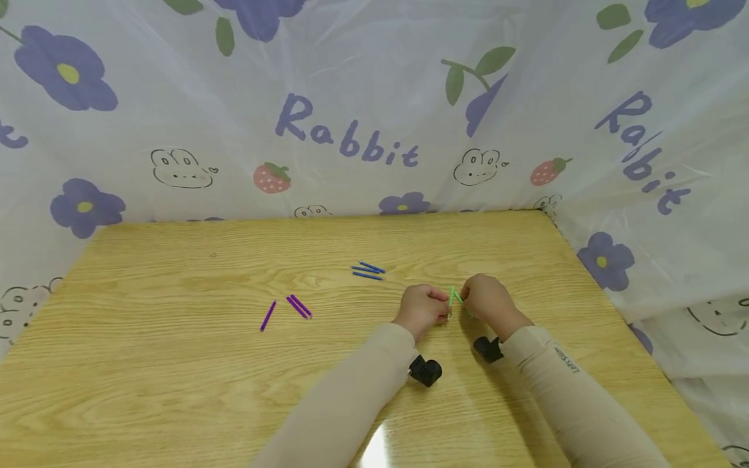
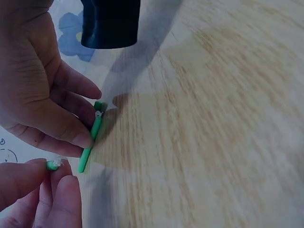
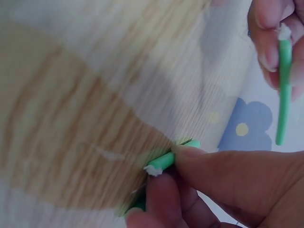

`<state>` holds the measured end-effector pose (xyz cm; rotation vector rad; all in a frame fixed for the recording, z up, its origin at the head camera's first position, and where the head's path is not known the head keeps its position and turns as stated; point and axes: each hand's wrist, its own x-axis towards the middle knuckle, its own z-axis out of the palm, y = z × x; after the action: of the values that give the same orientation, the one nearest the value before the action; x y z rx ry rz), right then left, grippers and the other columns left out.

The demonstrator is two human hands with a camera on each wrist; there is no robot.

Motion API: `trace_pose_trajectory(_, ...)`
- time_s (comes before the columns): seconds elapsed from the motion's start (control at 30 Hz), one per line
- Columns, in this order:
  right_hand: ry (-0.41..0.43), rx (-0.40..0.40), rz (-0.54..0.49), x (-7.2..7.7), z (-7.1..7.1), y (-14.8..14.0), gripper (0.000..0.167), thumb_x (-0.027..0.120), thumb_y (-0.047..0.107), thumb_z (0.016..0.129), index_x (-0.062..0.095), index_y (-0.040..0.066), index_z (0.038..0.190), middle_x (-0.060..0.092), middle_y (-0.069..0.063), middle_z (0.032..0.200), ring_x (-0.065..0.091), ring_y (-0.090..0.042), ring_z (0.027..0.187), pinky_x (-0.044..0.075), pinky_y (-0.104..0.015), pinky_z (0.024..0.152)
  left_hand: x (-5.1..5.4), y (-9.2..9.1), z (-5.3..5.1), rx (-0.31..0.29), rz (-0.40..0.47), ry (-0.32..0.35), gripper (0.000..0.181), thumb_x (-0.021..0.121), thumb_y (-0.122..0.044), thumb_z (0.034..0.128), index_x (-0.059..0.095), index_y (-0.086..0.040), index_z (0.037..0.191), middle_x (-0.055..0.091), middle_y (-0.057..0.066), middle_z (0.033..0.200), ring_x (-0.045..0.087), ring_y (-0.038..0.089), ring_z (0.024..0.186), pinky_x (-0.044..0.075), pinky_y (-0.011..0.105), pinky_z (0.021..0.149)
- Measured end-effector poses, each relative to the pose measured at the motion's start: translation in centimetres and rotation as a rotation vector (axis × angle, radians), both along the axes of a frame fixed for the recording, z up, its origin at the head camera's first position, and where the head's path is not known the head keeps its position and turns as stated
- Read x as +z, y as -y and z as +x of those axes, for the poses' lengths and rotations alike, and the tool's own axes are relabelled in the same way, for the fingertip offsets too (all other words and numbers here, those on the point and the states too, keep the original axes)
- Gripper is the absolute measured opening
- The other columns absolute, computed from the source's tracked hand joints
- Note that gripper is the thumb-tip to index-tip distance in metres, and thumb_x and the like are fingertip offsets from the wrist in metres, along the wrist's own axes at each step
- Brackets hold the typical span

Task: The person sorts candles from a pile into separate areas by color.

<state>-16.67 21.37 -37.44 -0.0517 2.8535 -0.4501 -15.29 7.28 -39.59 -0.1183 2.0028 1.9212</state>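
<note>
Thin green candles with white wick tufts are in both hands. My left hand (image 1: 422,307) pinches one green candle (image 3: 284,90) by its wick end, its plain end sticking out in the right wrist view. Just to the right, my right hand (image 1: 488,301) pinches a second green candle (image 2: 90,142) between thumb and fingers, low over the table. Another piece of green (image 3: 137,205) shows partly behind the right fingers; whether they hold it cannot be told. The two hands are close but apart.
Several blue candles (image 1: 367,275) lie left of the hands, farther back on the wooden table (image 1: 175,370). Purple candles (image 1: 268,316) lie farther left. A patterned curtain (image 1: 351,78) hangs behind and at the right. A black wrist camera (image 1: 487,350) sits below the right hand.
</note>
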Motion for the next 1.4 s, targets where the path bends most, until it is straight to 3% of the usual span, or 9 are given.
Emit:
trace_pose_trajectory(0.37, 0.015, 0.007, -0.019, -0.1, -0.2, -0.1, 0.011, 0.065, 0.001, 0.085, 0.073, -0.001, 0.093, 0.070, -0.014, 0.092, 0.062, -0.023, 0.077, 0.053, -0.040, 0.075, -0.8, -0.3, -0.5, 0.002, -0.070, 0.000, 0.012, 0.067, 0.009, 0.0830, 0.068, 0.004, 0.094, 0.066, 0.010, 0.082, 0.065, 0.018, 0.071, 0.055, 0.028, 0.066)
trace_pose_trajectory(0.63, 0.007, 0.012, -0.025, 0.2, -0.3, -0.1, 0.009, 0.067, 0.002, 0.084, 0.073, -0.001, 0.090, 0.070, -0.013, 0.091, 0.062, -0.023, 0.077, 0.053, -0.040, 0.075, -0.7, -0.7, -0.7, -0.002, -0.243, -0.074, 0.008, 0.069, 0.006, 0.0812, 0.066, 0.000, 0.085, 0.061, 0.006, 0.073, 0.058, 0.014, 0.059, 0.050, 0.024, 0.058)
trace_pose_trajectory(0.93, 0.040, 0.009, -0.044, 0.6, -0.1, 0.1, 0.012, 0.064, 0.000, 0.085, 0.073, -0.002, 0.092, 0.070, -0.013, 0.089, 0.060, -0.021, 0.073, 0.052, -0.036, 0.071, -0.8, -1.2, -0.7, -0.006, -0.369, -0.122, 0.007, 0.070, 0.001, 0.0830, 0.067, -0.005, 0.084, 0.063, 0.004, 0.084, 0.057, 0.017, 0.076, 0.049, 0.028, 0.064)
trace_pose_trajectory(1.23, 0.044, 0.004, -0.046, 0.5, -0.3, 0.0, 0.012, 0.063, 0.000, 0.085, 0.073, -0.002, 0.091, 0.069, -0.011, 0.086, 0.058, -0.020, 0.072, 0.051, -0.035, 0.070, -1.2, -1.5, -0.8, -0.009, -0.356, -0.138, 0.008, 0.069, 0.004, 0.0818, 0.066, -0.003, 0.084, 0.062, 0.005, 0.080, 0.056, 0.017, 0.073, 0.047, 0.027, 0.061)
trace_pose_trajectory(1.4, 0.051, -0.010, -0.050, 0.4, -0.3, 0.0, 0.011, 0.063, 0.000, 0.085, 0.072, -0.002, 0.090, 0.068, -0.011, 0.083, 0.057, -0.019, 0.070, 0.050, -0.033, 0.068, -1.1, -1.8, -0.6, -0.010, -0.406, -0.183, 0.010, 0.068, 0.006, 0.0804, 0.066, -0.003, 0.084, 0.064, 0.006, 0.082, 0.056, 0.017, 0.075, 0.047, 0.027, 0.064)
